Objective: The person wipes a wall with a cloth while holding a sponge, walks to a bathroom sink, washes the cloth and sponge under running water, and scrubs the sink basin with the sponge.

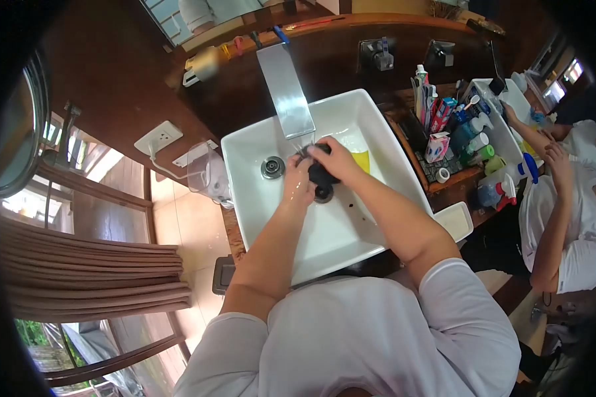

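Observation:
Both my hands are over a white square sink (278,258), under a wide metal faucet (286,89) with water running from it. A small black object (320,175), its kind unclear, is between them. My left hand (298,181) is wet and grips it from the left, fingers curled. From the right, my right hand (336,161) closes over its top. Below the black object is a dark round drain (323,194). Beside my right hand lies something flat and yellow (361,161), partly hidden. A round metal drain fitting (272,167) sits left of my left hand.
Right of the sink, a dark tray (414,149) holds toothbrushes, boxes and bottles. A spray bottle (496,193) and a pale soap dish (454,221) are nearby. Another person's arm (533,139) reaches toward a second white basin (503,145). A clear plastic container (207,175) stands left.

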